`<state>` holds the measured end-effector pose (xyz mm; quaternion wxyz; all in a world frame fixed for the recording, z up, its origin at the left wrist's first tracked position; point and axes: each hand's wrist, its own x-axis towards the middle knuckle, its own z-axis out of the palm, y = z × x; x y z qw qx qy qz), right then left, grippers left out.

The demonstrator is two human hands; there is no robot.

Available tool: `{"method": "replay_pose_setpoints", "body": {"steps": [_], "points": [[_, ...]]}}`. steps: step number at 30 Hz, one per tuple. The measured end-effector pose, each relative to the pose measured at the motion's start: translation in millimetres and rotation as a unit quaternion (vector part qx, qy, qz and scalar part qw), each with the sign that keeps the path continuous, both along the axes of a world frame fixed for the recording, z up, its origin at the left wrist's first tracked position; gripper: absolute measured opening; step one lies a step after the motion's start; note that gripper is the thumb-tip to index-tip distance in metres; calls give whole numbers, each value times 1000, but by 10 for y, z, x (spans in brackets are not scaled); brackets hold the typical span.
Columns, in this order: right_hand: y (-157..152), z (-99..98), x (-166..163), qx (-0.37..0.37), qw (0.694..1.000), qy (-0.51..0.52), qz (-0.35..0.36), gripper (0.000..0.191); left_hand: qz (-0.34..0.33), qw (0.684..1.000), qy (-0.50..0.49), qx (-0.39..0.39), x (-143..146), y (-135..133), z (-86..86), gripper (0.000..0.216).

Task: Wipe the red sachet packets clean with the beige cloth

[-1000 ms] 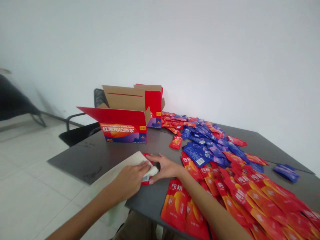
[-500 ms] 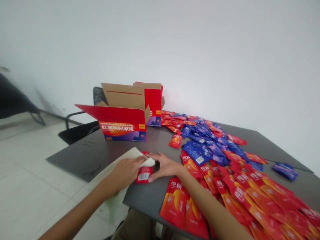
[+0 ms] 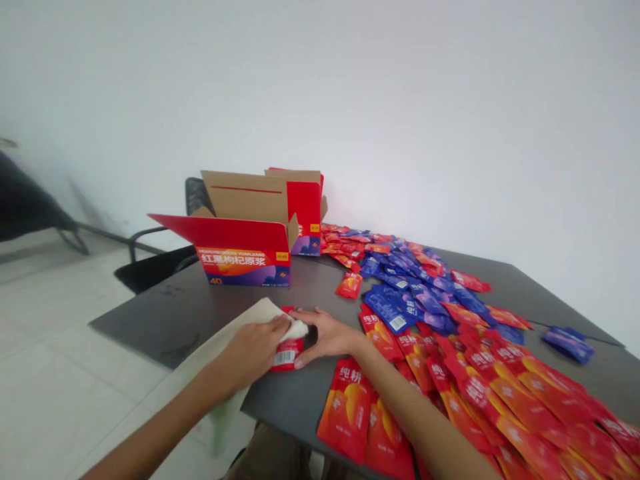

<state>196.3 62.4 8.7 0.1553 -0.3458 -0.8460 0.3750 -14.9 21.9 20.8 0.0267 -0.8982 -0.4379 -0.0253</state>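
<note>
My left hand [image 3: 256, 348] is closed on a pale cloth [image 3: 257, 313] and presses it against a red pouch [image 3: 286, 357] lying on the table near its front edge. The pouch shows a white barcode label, while the cloth and fingers cover its middle. My right hand [image 3: 325, 337] steadies the same pouch from the right, thumb at the lower corner and fingers at the upper edge. Part of the cloth hangs over the table edge below my left forearm. Under and beside my right forearm lie red-orange pouches [image 3: 345, 407], laid out in overlapping rows.
An open red and purple carton [image 3: 245, 260] stands behind my hands, with a second carton [image 3: 304, 213] behind it. Blue pouches [image 3: 387, 310] and red ones form a heap toward the wall. One red pouch [image 3: 349, 285] lies apart. A black chair [image 3: 150, 267] is beyond the dark table [image 3: 165, 320].
The camera view has shifted very slightly. My left hand has slid the cloth a little to the right over the pouch; my right hand keeps its place on it.
</note>
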Motion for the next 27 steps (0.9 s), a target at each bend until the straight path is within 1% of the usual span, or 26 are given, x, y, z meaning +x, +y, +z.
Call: {"method": "replay_pose_setpoints", "body": {"steps": [2, 3, 4, 7, 8, 9, 13, 14, 15, 18, 19, 20, 23, 24, 25, 27], "points": [[8, -12, 5, -5, 1000, -10, -10, 107, -55, 998, -12, -6, 5, -51, -28, 54], [8, -14, 6, -5, 1000, -11, -13, 108, -64, 998, -17, -7, 1, -62, -30, 55], [6, -11, 6, -4, 1000, -10, -13, 108, -53, 998, -21, -6, -6, -57, -23, 55], [-7, 12, 1, 5, 1000, 4, 0, 98, 24, 1000, -17, -2, -31, 13, 18, 50], [-11, 19, 0, 6, 1000, 9, 6, 96, 36, 999, -13, -2, -34, 32, 23, 50], [-12, 23, 0, 4, 1000, 11, 8, 95, 32, 999, -12, -3, -33, 39, 21, 50], [-13, 26, 1, -8, 1000, -4, -7, 106, -58, 998, -35, -14, -17, 4, -18, 56], [-15, 29, 0, -7, 1000, -6, -8, 105, -60, 997, -40, -16, -19, 8, -16, 56], [-19, 33, -3, -4, 1000, -4, -6, 103, -45, 998, -41, -16, -23, 22, -5, 54], [-27, 45, -11, 3, 1000, 13, 4, 93, 31, 999, -27, -3, -31, 75, 33, 49], [-26, 44, -12, 3, 1000, 16, 6, 93, 39, 999, -21, 1, -27, 74, 34, 48], [-23, 40, -12, 1, 1000, 15, 6, 94, 30, 999, -17, 2, -18, 58, 28, 48], [-13, 19, -4, -4, 1000, -3, -4, 104, -51, 998, -22, -4, 7, -29, -10, 54], [-11, 14, -2, -4, 1000, -7, -9, 106, -67, 997, -25, -5, 9, -46, -14, 54], [-12, 11, 0, -1, 1000, -8, -11, 106, -63, 998, -27, -5, 7, -50, -11, 53], [-16, 12, 1, 6, 1000, 0, -6, 100, -8, 1000, -21, 2, -4, -23, 9, 49]]}}
